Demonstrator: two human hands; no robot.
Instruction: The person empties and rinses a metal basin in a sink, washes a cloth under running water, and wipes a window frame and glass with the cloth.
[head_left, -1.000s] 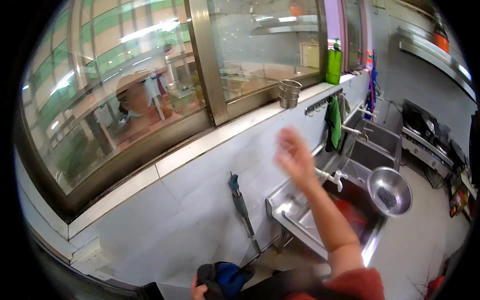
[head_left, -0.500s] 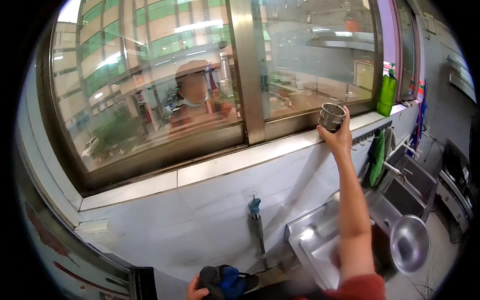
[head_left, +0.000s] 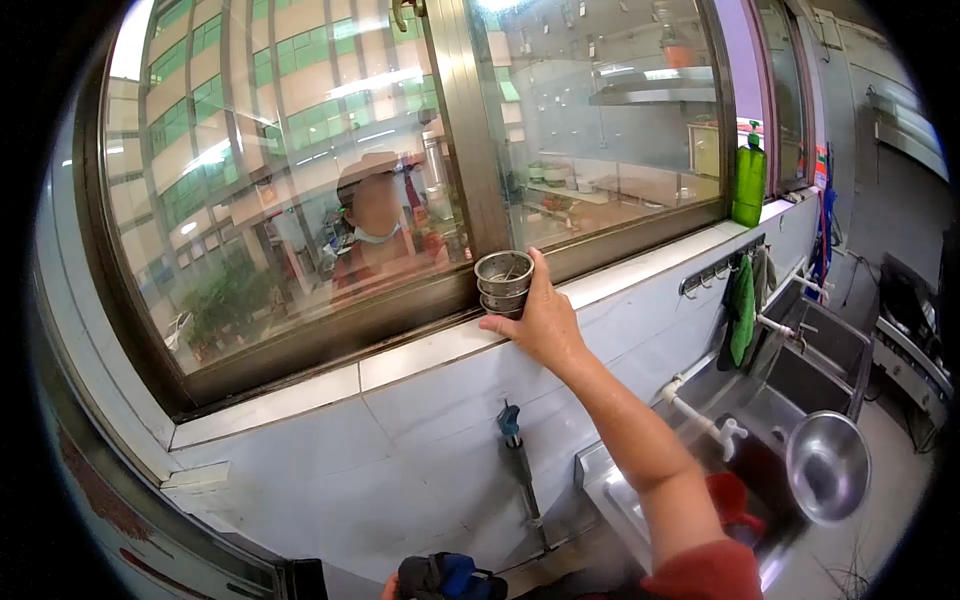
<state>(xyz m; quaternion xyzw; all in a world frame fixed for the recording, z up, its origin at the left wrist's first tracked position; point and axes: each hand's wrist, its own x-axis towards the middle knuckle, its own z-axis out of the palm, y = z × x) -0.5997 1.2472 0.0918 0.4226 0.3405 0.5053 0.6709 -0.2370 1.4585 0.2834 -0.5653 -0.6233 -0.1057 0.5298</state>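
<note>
My right hand (head_left: 548, 320) is wrapped round a stack of small round metal cups (head_left: 504, 282) with little holes in their sides. The stack is upright at the white tiled window sill (head_left: 430, 352), close to the window frame's middle post. Only a sliver of my left hand (head_left: 390, 588) shows at the bottom edge. Its fingers are against a black and blue fabric pouch (head_left: 455, 577), which hides most of the hand.
On the sill to the right stands a green pump bottle (head_left: 748, 185). Below it, a green cloth (head_left: 740, 312) hangs from a hook rail. Steel sinks (head_left: 810, 385), a white tap (head_left: 728, 436), a red scoop (head_left: 732, 502) and a metal bowl (head_left: 828, 468) are at lower right.
My right hand has carried the stack of metal cups leftward along the sill to the middle window post. My left hand and the pouch have shifted slightly lower in view.
</note>
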